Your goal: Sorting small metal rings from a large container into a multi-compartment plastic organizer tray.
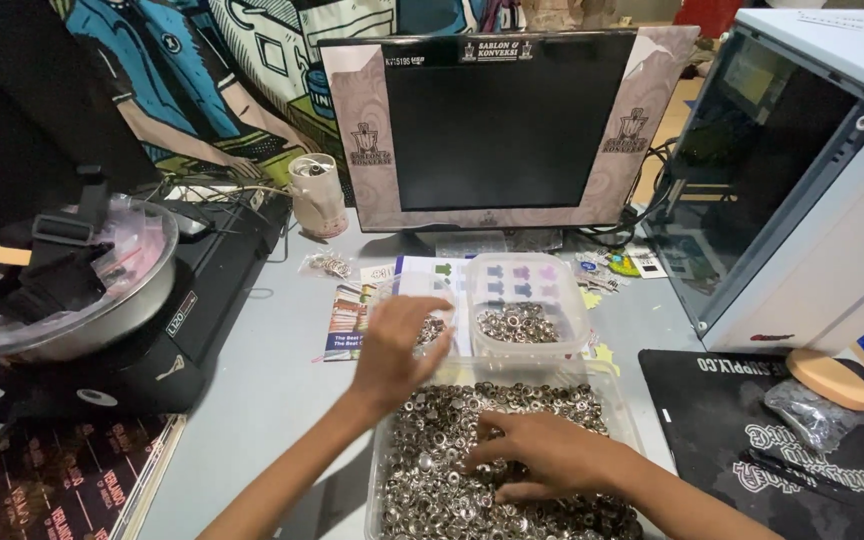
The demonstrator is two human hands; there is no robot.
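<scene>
Visible body: two forearms and two hands, entering from the lower edge of the head view
Left hand (pixel 395 345): bare, no glove, no ring or other item visible on the fingers
Right hand (pixel 544 455): bare, no glove, no ring visible on the fingers
Left forearm: uncovered from wrist to the frame edge, no sleeve or cuff in view
Right forearm: uncovered from wrist to the frame edge, no sleeve or cuff in view
Wrists: no watch, band or bracelet on either
Fingernails: short; finer detail too small to tell
Markings: none discernible on either arm
</scene>
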